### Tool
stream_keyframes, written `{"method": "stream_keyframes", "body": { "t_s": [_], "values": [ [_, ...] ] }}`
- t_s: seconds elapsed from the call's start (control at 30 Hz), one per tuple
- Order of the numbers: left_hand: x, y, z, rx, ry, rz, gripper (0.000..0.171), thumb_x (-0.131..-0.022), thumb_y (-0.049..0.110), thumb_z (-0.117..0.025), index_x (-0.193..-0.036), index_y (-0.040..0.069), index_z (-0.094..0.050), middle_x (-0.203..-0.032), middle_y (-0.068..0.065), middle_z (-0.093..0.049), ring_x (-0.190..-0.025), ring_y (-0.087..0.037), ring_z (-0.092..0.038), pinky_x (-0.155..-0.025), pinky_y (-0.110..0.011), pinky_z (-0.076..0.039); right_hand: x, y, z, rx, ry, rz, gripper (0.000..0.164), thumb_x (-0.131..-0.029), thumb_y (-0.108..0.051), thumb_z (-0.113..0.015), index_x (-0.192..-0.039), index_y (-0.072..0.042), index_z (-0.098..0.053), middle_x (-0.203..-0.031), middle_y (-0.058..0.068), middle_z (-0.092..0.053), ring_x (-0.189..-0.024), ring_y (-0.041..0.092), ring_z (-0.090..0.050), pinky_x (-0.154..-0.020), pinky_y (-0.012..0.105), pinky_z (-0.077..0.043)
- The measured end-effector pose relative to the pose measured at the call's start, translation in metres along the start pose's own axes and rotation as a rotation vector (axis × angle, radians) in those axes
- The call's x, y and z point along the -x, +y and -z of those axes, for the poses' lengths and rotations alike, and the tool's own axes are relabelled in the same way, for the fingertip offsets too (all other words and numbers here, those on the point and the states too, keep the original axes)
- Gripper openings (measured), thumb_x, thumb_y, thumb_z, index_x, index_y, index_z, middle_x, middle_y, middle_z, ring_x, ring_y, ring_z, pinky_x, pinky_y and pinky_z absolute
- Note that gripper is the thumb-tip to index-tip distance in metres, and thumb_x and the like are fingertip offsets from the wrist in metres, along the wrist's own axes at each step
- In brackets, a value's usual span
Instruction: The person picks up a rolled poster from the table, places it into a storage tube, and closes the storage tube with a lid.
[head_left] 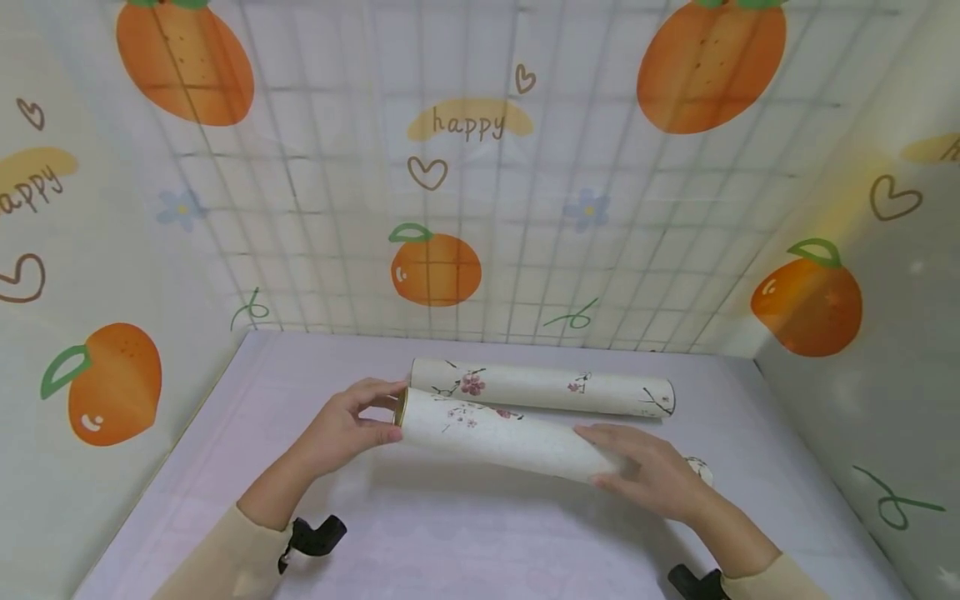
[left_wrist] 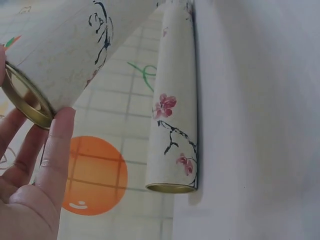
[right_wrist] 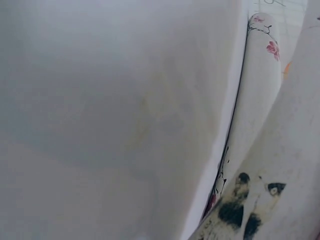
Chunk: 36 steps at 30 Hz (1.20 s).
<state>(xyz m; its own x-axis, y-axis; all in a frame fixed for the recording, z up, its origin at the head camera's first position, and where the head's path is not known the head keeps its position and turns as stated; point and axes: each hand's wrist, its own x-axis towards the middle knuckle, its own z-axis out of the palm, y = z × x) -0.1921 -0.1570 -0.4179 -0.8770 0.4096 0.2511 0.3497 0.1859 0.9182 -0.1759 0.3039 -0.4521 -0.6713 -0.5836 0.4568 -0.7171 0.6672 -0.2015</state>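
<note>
A white tube [head_left: 495,437] printed with blossom branches slants above the table, its left end higher. At that gold-rimmed end [left_wrist: 30,102], my left hand [head_left: 345,425] pinches the rim between thumb and fingers. Near the other end my right hand [head_left: 656,471] grips the tube from the front; that end is mostly covered by the hand. A second tube [head_left: 540,390] of the same kind lies on the table just behind, with a gold rim [left_wrist: 172,188] in the left wrist view. The right wrist view shows the held tube [right_wrist: 280,165] but no clear part of the hand.
Beyond the right hand a small white piece [head_left: 701,469] with dark lines peeks out; what it is cannot be told. The pale table [head_left: 450,533] is enclosed by a back wall [head_left: 337,250] and side walls with orange prints.
</note>
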Motion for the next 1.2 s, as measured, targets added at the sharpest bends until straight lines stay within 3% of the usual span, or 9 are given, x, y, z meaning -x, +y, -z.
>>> {"method": "stream_keyframes", "body": {
  "t_s": [0.23,0.37,0.53,0.67,0.8,0.9,1.03,1.1,1.2],
  "values": [
    [-0.002,-0.004,-0.005,0.044,0.018,-0.082,0.065,-0.08,0.012,-0.083,-0.139,0.001,-0.057,-0.128,-0.014,-0.057,-0.117,-0.033,-0.058,-0.09,-0.034,-0.057,0.001,0.001,0.001,0.016,0.021,0.025,0.075,-0.074,-0.032,-0.087,-0.142,-0.024,-0.058,-0.131,0.001,-0.066,-0.115,0.023,-0.062,-0.096,0.031,-0.048],
    [-0.002,-0.003,-0.007,0.012,0.014,-0.129,0.067,-0.081,0.012,-0.082,-0.141,0.001,-0.055,-0.128,-0.012,-0.057,-0.117,-0.03,-0.058,-0.093,-0.034,-0.055,0.001,0.001,0.001,-0.009,0.028,0.025,0.075,-0.073,-0.029,-0.088,-0.142,-0.022,-0.058,-0.132,0.004,-0.065,-0.117,0.025,-0.061,-0.103,0.024,-0.043],
    [0.001,0.003,-0.006,0.006,-0.027,-0.109,0.068,-0.081,0.009,-0.084,-0.141,0.003,-0.054,-0.131,-0.01,-0.056,-0.116,-0.027,-0.057,-0.091,-0.034,-0.056,0.005,-0.001,0.0,-0.04,-0.002,-0.04,0.074,-0.073,-0.031,-0.089,-0.141,-0.025,-0.059,-0.132,0.002,-0.065,-0.118,0.024,-0.06,-0.105,0.014,-0.036],
    [0.004,0.003,-0.007,0.048,-0.018,-0.094,0.065,-0.081,0.008,-0.084,-0.14,0.006,-0.056,-0.134,-0.01,-0.055,-0.118,-0.021,-0.057,-0.091,-0.036,-0.056,0.006,-0.002,-0.001,-0.009,-0.023,-0.077,0.077,-0.072,-0.037,-0.089,-0.142,-0.026,-0.057,-0.133,-0.001,-0.064,-0.12,0.023,-0.06,-0.1,0.031,-0.046],
    [0.006,0.0,-0.009,0.12,-0.014,-0.102,0.065,-0.08,0.005,-0.083,-0.139,0.001,-0.056,-0.136,-0.011,-0.055,-0.119,-0.017,-0.058,-0.091,-0.037,-0.056,0.007,-0.001,-0.001,-0.002,-0.055,-0.084,0.085,-0.07,-0.04,-0.09,-0.145,-0.027,-0.054,-0.136,-0.001,-0.062,-0.122,0.024,-0.058,-0.097,0.046,-0.048],
    [0.01,-0.002,-0.008,0.18,-0.044,-0.111,0.068,-0.079,0.002,-0.083,-0.14,-0.006,-0.052,-0.138,-0.012,-0.053,-0.12,-0.018,-0.059,-0.091,-0.039,-0.056,0.008,-0.001,-0.001,-0.008,-0.064,-0.08,0.09,-0.066,-0.037,-0.093,-0.146,-0.027,-0.053,-0.137,-0.002,-0.062,-0.122,0.024,-0.059,-0.1,0.042,-0.047],
    [0.014,-0.006,-0.009,0.231,-0.091,-0.114,0.07,-0.079,0.002,-0.083,-0.141,-0.007,-0.05,-0.14,-0.009,-0.051,-0.124,-0.023,-0.057,-0.091,-0.041,-0.056,0.01,-0.001,-0.001,-0.004,-0.049,-0.074,0.088,-0.064,-0.035,-0.094,-0.143,-0.027,-0.056,-0.135,-0.003,-0.063,-0.121,0.022,-0.06,-0.104,0.026,-0.042],
    [0.016,-0.008,-0.011,0.234,-0.101,-0.123,0.069,-0.08,0.002,-0.082,-0.141,-0.005,-0.052,-0.14,-0.008,-0.051,-0.125,-0.023,-0.056,-0.09,-0.042,-0.056,0.012,-0.001,0.0,-0.007,-0.049,-0.073,0.087,-0.064,-0.035,-0.094,-0.142,-0.027,-0.057,-0.134,-0.002,-0.064,-0.121,0.022,-0.06,-0.103,0.026,-0.042],
    [0.018,-0.011,-0.015,0.22,-0.1,-0.149,0.067,-0.079,0.001,-0.082,-0.14,-0.003,-0.054,-0.139,-0.008,-0.052,-0.123,-0.02,-0.057,-0.088,-0.042,-0.057,0.014,-0.002,0.0,-0.001,-0.058,-0.074,0.086,-0.065,-0.036,-0.093,-0.142,-0.027,-0.057,-0.134,-0.001,-0.064,-0.121,0.023,-0.06,-0.1,0.035,-0.047]
  ]
}}
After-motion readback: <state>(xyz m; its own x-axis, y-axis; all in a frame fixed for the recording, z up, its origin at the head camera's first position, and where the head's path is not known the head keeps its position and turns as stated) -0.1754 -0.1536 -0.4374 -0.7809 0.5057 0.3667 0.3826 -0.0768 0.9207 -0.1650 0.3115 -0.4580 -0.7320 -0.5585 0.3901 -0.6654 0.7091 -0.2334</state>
